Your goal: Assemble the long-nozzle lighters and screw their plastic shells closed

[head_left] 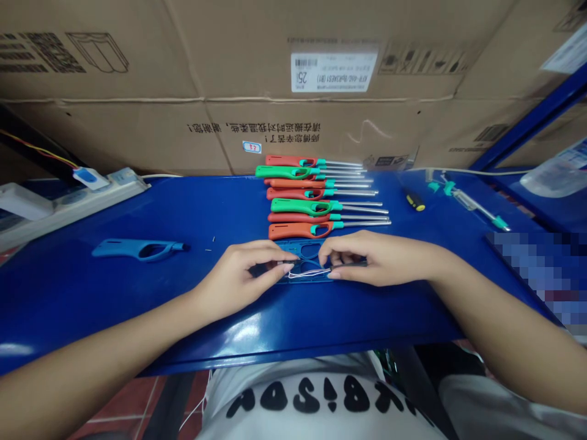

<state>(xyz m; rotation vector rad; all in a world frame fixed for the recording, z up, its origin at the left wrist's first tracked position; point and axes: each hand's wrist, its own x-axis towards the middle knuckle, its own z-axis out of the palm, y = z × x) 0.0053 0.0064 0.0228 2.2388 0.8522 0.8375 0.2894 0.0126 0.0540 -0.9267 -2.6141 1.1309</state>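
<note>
My left hand (pixel 245 275) pinches a small dark part (pixel 288 263) between thumb and fingers. Thin white wires (pixel 302 273) loop from there across to my right hand (pixel 376 260), whose fingers close around a dark rod (pixel 351 264). Beneath both hands lies an opened blue lighter casing (pixel 309 247), largely covered by them. Just beyond it, several red, orange and green lighters (pixel 300 230) with metal nozzles lie in a stacked row. Off to the left rests another blue lighter casing (pixel 123 248), with two tiny metal pieces (pixel 211 243) between it and my left hand.
A cardboard box (pixel 160 140) walls off the table's back. On the left is a white power strip (pixel 87 198) with plugs. A yellow-and-black screwdriver (pixel 415 200) and some clear tube parts with teal ends (pixel 477 205) lie at right. The blue table's front edge (pixel 312 353) is near my body.
</note>
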